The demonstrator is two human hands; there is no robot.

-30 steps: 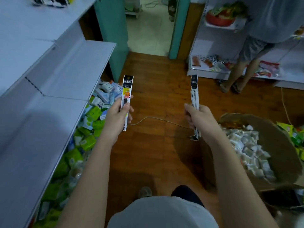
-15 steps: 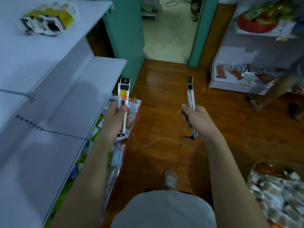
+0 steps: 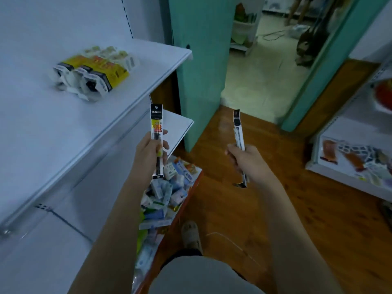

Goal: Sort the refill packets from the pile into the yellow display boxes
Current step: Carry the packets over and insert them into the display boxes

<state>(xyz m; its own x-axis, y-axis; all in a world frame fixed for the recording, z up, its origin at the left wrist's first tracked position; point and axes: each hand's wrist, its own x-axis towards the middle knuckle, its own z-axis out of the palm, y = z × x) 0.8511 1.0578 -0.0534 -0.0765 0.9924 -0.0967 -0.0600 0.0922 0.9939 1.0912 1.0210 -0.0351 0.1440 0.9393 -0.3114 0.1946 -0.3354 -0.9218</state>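
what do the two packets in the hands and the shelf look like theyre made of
Packet in the left hand: likely glossy plastic film, printed black and yellow. Packet in the right hand: similar, mostly white; material less sure. Shelf: looks like white painted metal, smooth matte with a thin edge.

Both bare forearms reach forward from the bottom of the view, roughly parallel and well apart. The left hand point(image 3: 151, 151) is raised with its fingers and thumb curled round a slim packet point(image 3: 157, 132), held upright. The right hand point(image 3: 247, 161) (a little lower, knuckles toward the camera) is fisted round a second narrow packet point(image 3: 239, 136), tilted slightly leftward at its top.
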